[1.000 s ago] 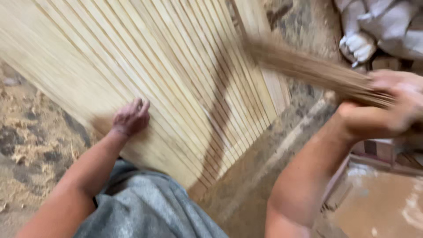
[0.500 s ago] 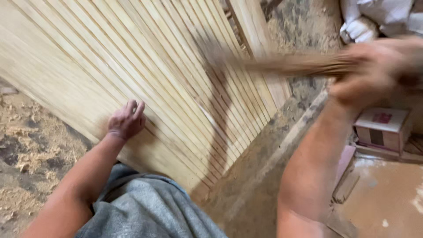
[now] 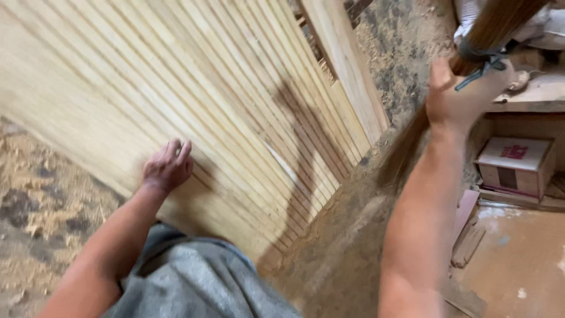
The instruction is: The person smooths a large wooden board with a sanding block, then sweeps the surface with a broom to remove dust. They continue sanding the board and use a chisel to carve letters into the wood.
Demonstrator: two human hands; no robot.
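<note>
A dusty workshop floor (image 3: 35,235) strewn with sawdust and chips surrounds us, with a pale concrete patch at four o'clock. Leaning across the view from ten o'clock down to six o'clock stands one large ribbed wooden panel (image 3: 194,100), its many thin slats running parallel and close together; we do not count them, as they blur toward the top. Our left hand (image 3: 168,168) lies flat against the panel's lower part, fingers together and pressed to the slats, steadying it. Our right hand (image 3: 465,97), at two o'clock, is closed tight round the bound neck of one straw broom (image 3: 500,26), where a dark band and a bit of green cord (image 3: 479,70) wrap the bristles; the brush end looks to hang blurred behind the forearm, clear of the panel. To sweep well, we judge, strokes should follow the grooves rather than cross them, while the flat palm keeps the panel from rocking. At three o'clock one white and red cardboard box (image 3: 512,165) sits under a wooden shelf (image 3: 529,97), and loose wood offcuts (image 3: 468,244) lie just below it.
</note>
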